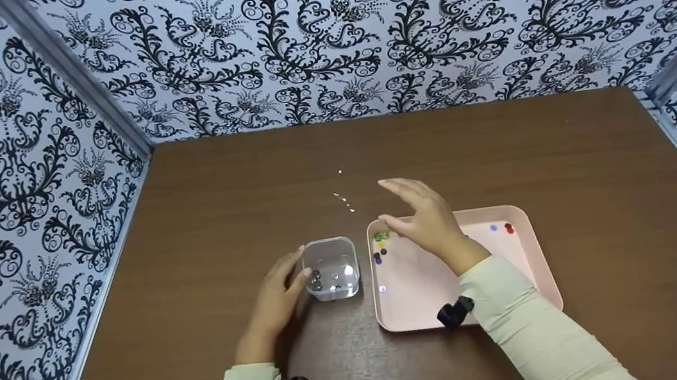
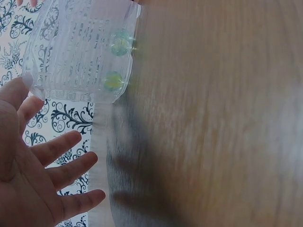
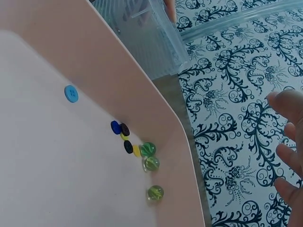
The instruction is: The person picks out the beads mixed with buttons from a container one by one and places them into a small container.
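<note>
A clear square plastic container [image 1: 328, 239] stands on the table left of the pink tray [image 1: 420, 327]. Several glass marbles [image 1: 316, 278] lie inside it. My left hand [image 1: 277, 297] touches the container's left side near the rim; in the left wrist view its other fingers are spread away from the wall. Over the tray's far left part hovers my right hand [image 1: 426, 218], thumb and fingers apart, holding nothing. Below it in the tray sit green marbles [image 3: 148, 149], a dark blue button [image 3: 115, 127], dark and yellow buttons, and a light blue button [image 3: 71, 93].
At the tray's far right are red pieces [image 1: 509, 228] and a small blue one [image 1: 493, 228]. Small white spots [image 1: 345, 201] show on the brown table [image 1: 233, 177] beyond the container. Patterned walls [image 1: 320, 37] border the table at the back and sides.
</note>
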### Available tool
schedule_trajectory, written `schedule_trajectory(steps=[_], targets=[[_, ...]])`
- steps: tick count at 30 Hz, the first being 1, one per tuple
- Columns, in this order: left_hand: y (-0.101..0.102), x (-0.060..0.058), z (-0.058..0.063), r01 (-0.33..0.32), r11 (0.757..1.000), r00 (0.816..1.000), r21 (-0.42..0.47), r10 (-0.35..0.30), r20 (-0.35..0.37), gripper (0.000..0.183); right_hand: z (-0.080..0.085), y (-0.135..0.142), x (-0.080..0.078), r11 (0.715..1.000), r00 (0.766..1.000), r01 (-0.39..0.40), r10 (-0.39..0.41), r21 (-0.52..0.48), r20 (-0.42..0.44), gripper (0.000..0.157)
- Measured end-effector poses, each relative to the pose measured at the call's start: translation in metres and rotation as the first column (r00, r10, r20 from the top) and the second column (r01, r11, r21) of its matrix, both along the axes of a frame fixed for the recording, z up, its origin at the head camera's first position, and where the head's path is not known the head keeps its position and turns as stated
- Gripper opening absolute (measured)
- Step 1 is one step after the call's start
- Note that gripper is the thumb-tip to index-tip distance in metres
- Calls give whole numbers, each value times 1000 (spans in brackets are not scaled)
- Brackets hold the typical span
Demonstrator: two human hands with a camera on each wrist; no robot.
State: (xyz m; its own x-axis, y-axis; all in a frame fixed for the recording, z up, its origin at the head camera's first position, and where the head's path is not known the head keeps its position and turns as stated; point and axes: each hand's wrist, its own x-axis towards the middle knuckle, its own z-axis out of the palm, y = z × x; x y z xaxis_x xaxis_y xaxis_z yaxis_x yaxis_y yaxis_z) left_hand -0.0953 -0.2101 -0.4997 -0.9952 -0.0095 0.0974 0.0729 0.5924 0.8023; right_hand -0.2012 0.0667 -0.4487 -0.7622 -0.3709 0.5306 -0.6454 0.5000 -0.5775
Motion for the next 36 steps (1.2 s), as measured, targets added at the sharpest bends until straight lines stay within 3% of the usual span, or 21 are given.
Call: schedule_trajectory(steps=[7,14,36], targets=[[0,0,1,-5,1000,1000,-4,5,9,45,-4,3,0,1000,1000,5,-5,3,12,52],[1,1,4,-24,999,997,-36,26,69,47,-6,7,-1,1000,999,19,-20,18,30,51],[1,2,5,-28,999,997,-46,31,75,47,-17,19,-6,1000,994,-1,-2,30,114,46]])
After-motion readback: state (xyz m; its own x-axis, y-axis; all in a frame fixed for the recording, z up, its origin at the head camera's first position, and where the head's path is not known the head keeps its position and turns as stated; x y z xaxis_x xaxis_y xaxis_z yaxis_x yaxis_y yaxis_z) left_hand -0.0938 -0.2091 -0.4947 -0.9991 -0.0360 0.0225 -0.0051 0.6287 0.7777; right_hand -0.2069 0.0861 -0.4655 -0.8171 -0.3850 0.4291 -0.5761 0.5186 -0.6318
